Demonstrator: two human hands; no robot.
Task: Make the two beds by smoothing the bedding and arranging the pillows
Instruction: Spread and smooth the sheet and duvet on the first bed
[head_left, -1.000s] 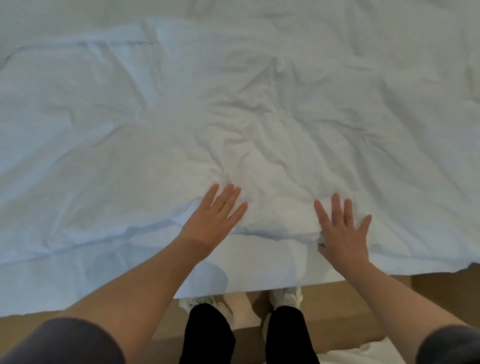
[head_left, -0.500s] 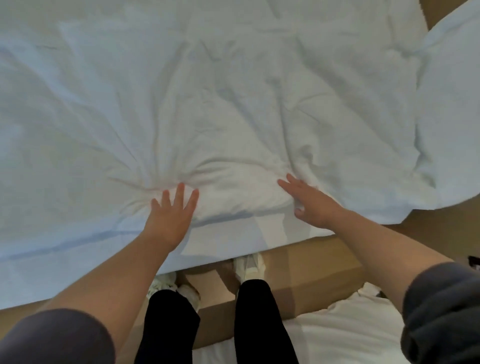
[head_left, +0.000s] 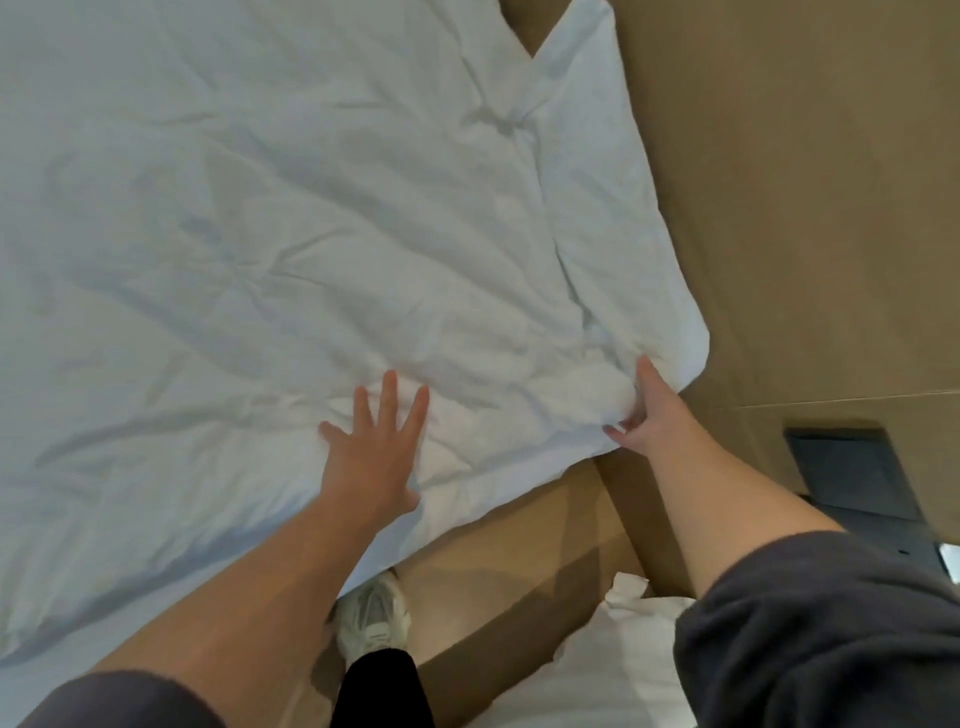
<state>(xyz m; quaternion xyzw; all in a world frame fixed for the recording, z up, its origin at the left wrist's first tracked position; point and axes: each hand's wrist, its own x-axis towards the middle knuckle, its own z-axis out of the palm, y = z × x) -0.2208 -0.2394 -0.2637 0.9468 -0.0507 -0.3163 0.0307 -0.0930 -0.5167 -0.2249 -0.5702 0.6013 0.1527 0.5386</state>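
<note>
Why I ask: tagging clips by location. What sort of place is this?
Probably a bedroom with two beds: a wrinkled white duvet covers one bed, white bedding of a second shows at lower right, with tan floor between.

White duvet (head_left: 311, 234): spread out, not smooth.
It lay flat and wide, with creases fanning across its middle and near edge; the near right corner was bunched up. A second piece of white bedding (head_left: 623, 675) sat lower right, partly cropped.
</note>
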